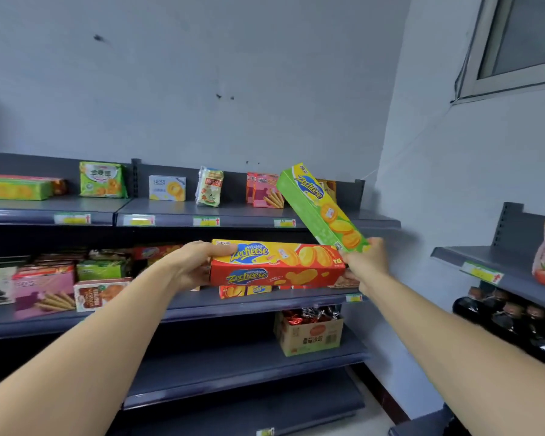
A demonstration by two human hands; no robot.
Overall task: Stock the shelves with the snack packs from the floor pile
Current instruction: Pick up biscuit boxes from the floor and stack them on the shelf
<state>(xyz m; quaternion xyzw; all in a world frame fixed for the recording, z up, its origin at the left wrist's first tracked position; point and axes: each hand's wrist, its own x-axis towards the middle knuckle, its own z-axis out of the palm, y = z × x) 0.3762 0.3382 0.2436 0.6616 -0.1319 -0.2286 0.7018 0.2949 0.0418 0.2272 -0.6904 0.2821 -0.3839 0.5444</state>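
Two Zecheese boxes at frame centre, in front of the shelving. Left hand [199, 262] curls round the left end of the red box [274, 267], held level at the height of the middle shelf [233, 305], above smaller packs [244, 291] already lying there. Right hand [367, 262] grips the lower end of the green box [320, 206], which tilts up and to the left, its upper end in front of the top shelf [258, 215]. Whether the right hand also touches the red box cannot be told. The floor pile is out of view. Judged step: seating the red box on the middle shelf. To do it well, keep the box level, slide it in lengthwise so it rests flat with the label facing out, and hold the green box clear of the pink packs [265, 191] at upper centre until the red one is released
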